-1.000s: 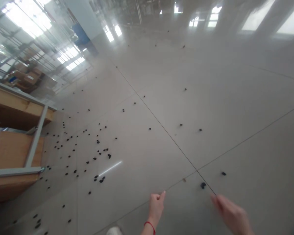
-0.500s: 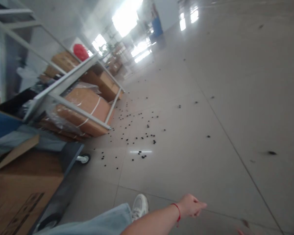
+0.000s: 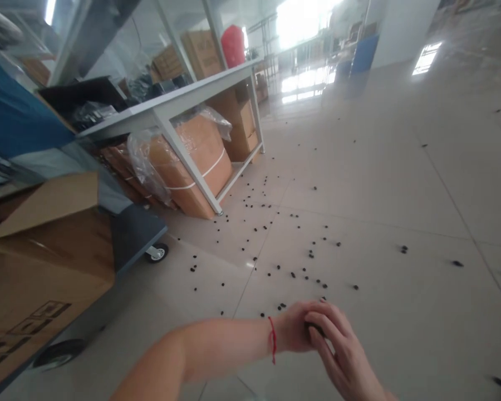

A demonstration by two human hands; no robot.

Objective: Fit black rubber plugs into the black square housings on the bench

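My left hand (image 3: 293, 328), with a red string on its wrist, is held out over the floor, closed, its fingers mostly hidden. My right hand (image 3: 344, 348) comes in from the lower right, and its bent fingers touch the left hand. Between the two hands shows a small black piece (image 3: 314, 329), partly covered by the right fingers. Many similar black pieces (image 3: 293, 274) lie scattered over the tiled floor (image 3: 379, 334) in front of the hands. Single ones, such as the black piece at far right (image 3: 457, 263), lie farther out.
At left stands a wheeled cart (image 3: 140, 231) bearing an open cardboard box (image 3: 45, 250). Behind it, a white-framed workbench (image 3: 162, 108) has wrapped cartons (image 3: 200, 156) beneath and a red object (image 3: 232, 45) on top. A pillar (image 3: 404, 33) rises at the back.
The view has swung to the left and levelled. My right hand has come from the lower right edge onto my left hand. The shoe and trouser leg have gone out of view.
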